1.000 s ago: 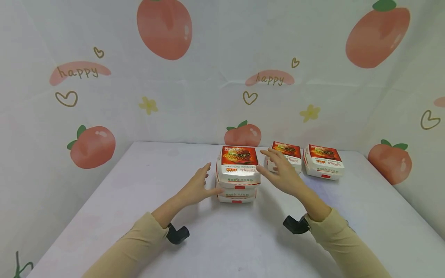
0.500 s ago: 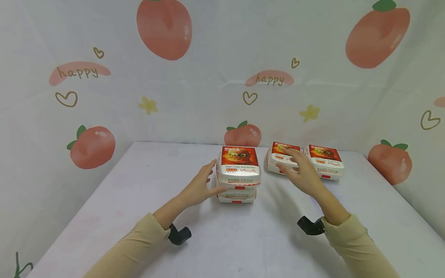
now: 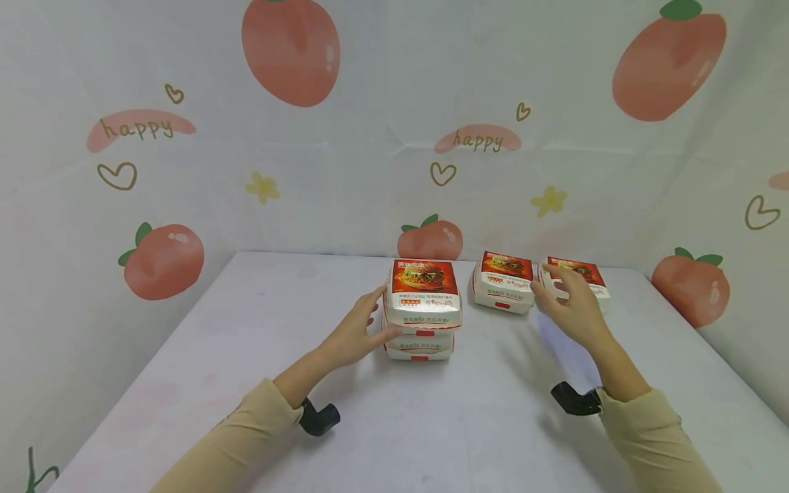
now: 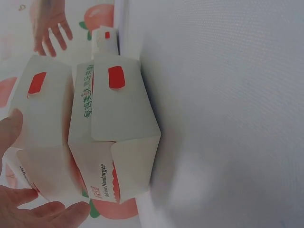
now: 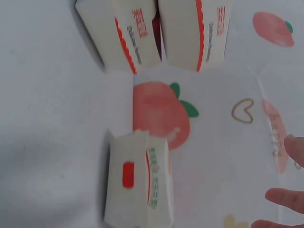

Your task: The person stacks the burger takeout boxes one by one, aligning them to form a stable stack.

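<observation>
Two white paper hamburger boxes with red printed lids stand stacked in the middle of the table. My left hand (image 3: 351,335) is at the left side of the upper box (image 3: 424,301), its thumb by the front face and its fingers along the side. Beneath it sits the lower box (image 3: 420,348). Over to the right, my right hand (image 3: 576,308) hovers with spread fingers in front of the far-right box (image 3: 588,272), partly covering it. Another box (image 3: 502,284) lies just left of that hand. No box is between the right hand's fingers in the right wrist view (image 5: 287,190).
The white table (image 3: 259,301) meets a cloth backdrop (image 3: 364,171) printed with peaches, hearts and flowers right behind the boxes. A black wrist camera (image 3: 319,418) hangs under the left wrist, another black camera (image 3: 576,399) under the right.
My right hand has moved rightward, away from the stack, past the middle box to the far-right one. The left hand has edged slightly closer to the stack. The boxes have stayed put.
</observation>
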A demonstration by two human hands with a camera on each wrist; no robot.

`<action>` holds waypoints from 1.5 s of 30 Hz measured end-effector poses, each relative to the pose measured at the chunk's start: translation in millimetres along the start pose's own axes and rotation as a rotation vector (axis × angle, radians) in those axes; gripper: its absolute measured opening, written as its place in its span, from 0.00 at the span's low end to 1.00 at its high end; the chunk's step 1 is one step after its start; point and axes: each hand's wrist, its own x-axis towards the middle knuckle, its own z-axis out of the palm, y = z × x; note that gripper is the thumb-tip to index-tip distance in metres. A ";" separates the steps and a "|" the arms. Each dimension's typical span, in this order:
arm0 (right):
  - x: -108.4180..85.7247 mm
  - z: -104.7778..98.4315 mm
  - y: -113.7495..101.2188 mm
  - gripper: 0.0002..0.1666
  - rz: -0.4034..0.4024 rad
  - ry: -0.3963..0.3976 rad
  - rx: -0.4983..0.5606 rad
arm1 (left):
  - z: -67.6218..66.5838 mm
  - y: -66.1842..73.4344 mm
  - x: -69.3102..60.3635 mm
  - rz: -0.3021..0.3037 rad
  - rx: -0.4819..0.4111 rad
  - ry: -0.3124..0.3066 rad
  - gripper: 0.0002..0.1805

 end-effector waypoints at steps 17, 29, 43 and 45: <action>-1.5 -19.1 65.3 0.37 0.250 0.136 -0.095 | 0.4 0.1 0.3 -0.006 0.017 -0.001 0.46; 3.9 -18.9 115.4 0.51 0.380 0.027 -0.075 | 0.5 1.2 -0.2 -0.011 0.022 -0.002 0.45; 12.2 -15.3 137.7 0.58 0.326 -0.061 -0.052 | 1.3 0.2 0.4 -0.027 0.011 0.002 0.45; 13.9 -14.7 139.8 0.58 0.307 -0.066 -0.060 | 1.4 -0.1 0.8 -0.028 0.011 0.003 0.45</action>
